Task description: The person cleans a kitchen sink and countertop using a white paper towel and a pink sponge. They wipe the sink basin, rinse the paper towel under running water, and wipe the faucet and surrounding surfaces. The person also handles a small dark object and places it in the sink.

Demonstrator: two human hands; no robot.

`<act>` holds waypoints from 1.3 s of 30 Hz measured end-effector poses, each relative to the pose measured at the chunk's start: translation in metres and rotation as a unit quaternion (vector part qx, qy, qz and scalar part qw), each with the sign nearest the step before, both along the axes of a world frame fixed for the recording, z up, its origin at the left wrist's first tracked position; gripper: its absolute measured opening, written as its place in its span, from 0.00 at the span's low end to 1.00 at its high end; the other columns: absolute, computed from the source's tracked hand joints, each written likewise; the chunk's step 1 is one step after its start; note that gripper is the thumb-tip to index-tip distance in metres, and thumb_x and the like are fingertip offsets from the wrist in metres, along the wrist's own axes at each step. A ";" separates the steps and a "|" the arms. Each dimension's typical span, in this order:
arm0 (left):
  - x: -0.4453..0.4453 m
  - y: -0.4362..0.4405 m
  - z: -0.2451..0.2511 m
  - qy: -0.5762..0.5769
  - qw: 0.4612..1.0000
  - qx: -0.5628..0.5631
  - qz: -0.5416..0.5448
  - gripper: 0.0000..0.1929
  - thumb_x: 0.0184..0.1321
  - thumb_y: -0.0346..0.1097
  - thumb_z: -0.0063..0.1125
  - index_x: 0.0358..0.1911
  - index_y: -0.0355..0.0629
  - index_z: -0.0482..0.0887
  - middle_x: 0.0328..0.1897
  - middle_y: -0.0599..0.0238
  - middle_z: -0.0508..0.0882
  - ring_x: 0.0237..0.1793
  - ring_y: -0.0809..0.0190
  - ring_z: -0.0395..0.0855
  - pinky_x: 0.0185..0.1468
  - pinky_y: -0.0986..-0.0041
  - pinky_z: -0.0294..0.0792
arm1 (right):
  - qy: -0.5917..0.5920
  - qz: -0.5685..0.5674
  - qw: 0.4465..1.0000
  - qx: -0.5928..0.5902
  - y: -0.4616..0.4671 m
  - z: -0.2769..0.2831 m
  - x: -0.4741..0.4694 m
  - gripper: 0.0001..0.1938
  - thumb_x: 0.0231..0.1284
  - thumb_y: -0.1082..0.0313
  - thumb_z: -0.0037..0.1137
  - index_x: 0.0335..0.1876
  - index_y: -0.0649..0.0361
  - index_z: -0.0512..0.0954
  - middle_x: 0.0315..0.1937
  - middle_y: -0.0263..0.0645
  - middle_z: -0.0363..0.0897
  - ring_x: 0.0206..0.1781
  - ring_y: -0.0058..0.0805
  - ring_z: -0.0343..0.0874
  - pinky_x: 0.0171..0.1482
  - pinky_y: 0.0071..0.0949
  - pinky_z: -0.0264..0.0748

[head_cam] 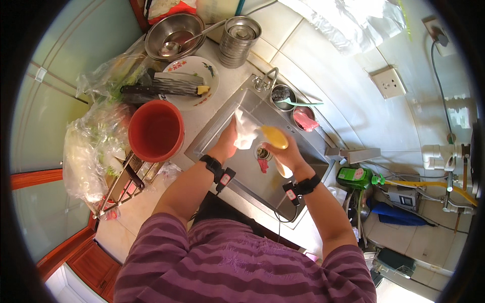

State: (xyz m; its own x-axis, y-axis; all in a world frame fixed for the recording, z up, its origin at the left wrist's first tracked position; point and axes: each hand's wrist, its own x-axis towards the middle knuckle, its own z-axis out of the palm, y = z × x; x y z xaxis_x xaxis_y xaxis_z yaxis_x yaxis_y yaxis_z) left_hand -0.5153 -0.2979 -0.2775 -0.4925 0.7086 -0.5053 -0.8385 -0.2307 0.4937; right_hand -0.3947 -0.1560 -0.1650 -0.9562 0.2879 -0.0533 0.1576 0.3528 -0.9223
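Over the stainless steel sink (242, 178), my left hand (227, 138) grips a crumpled white cloth or paper (245, 130). My right hand (290, 153) holds a blurred yellow oval object (276, 137), whose exact kind I cannot tell. A pale, elongated piece (282, 168) shows just below my right palm. Between the hands is the drain (263, 151), with bits of waste in it and a red piece (262, 165) at its lower edge. The faucet (269, 79) stands at the far corner; a thin stream seems to run from it.
A red bucket (156, 130) stands left of the sink, near a plate (210, 72) bearing a cleaver (163, 90). Steel bowls (174, 36) are behind it. Two small metal cups (283, 97) line the sink's back rim. A green detergent bottle (354, 176) lies at right.
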 end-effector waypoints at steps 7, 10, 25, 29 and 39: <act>0.011 -0.040 -0.050 0.010 0.969 -0.243 -0.034 0.22 0.65 0.58 0.37 0.45 0.50 0.77 0.32 0.66 0.76 0.29 0.63 0.72 0.30 0.66 0.63 | 0.111 -0.083 0.977 -0.160 -0.015 0.013 -0.108 0.19 0.52 0.71 0.65 0.49 0.61 0.72 0.33 0.28 0.75 0.38 0.16 0.73 0.44 0.18 0.72; 0.016 -0.049 -0.051 0.026 0.966 -0.255 -0.021 0.21 0.65 0.59 0.37 0.38 0.50 0.77 0.26 0.70 0.73 0.24 0.65 0.69 0.25 0.67 0.60 | 0.182 -0.157 0.960 -0.145 -0.026 -0.013 -0.166 0.20 0.52 0.70 0.66 0.50 0.61 0.72 0.33 0.28 0.74 0.37 0.16 0.73 0.44 0.18 0.72; 0.019 -0.052 -0.040 -0.047 0.989 -0.136 -0.040 0.25 0.67 0.62 0.35 0.42 0.47 0.75 0.32 0.68 0.74 0.29 0.62 0.70 0.35 0.65 0.67 | 0.127 -0.199 0.969 0.065 -0.018 -0.043 -0.215 0.32 0.40 0.67 0.69 0.55 0.60 0.67 0.44 0.50 0.75 0.50 0.49 0.72 0.52 0.40 0.70; 0.022 -0.044 -0.039 -0.039 0.988 -0.143 -0.038 0.25 0.67 0.61 0.34 0.43 0.46 0.75 0.32 0.67 0.74 0.29 0.61 0.70 0.36 0.63 0.67 | 0.071 -0.162 0.982 0.061 -0.015 -0.048 -0.198 0.34 0.40 0.66 0.70 0.58 0.59 0.66 0.46 0.51 0.75 0.53 0.52 0.71 0.55 0.42 0.69; 0.021 -0.059 -0.041 -0.068 0.990 -0.111 -0.055 0.27 0.67 0.61 0.34 0.55 0.47 0.70 0.43 0.65 0.76 0.38 0.58 0.73 0.45 0.60 0.68 | -0.049 -0.154 0.978 0.132 -0.029 -0.054 -0.219 0.32 0.52 0.50 0.60 0.59 0.59 0.63 0.45 0.52 0.75 0.49 0.48 0.75 0.50 0.41 0.72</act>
State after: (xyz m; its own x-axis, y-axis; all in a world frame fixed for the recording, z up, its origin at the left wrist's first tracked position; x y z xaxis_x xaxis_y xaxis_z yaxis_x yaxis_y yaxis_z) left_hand -0.4941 -0.3572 -0.3185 -0.3365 0.6186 -0.7101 -0.9143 -0.0339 0.4037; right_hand -0.6138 -0.1852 -0.2190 -0.8162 0.5772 -0.0252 0.3768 0.4988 -0.7806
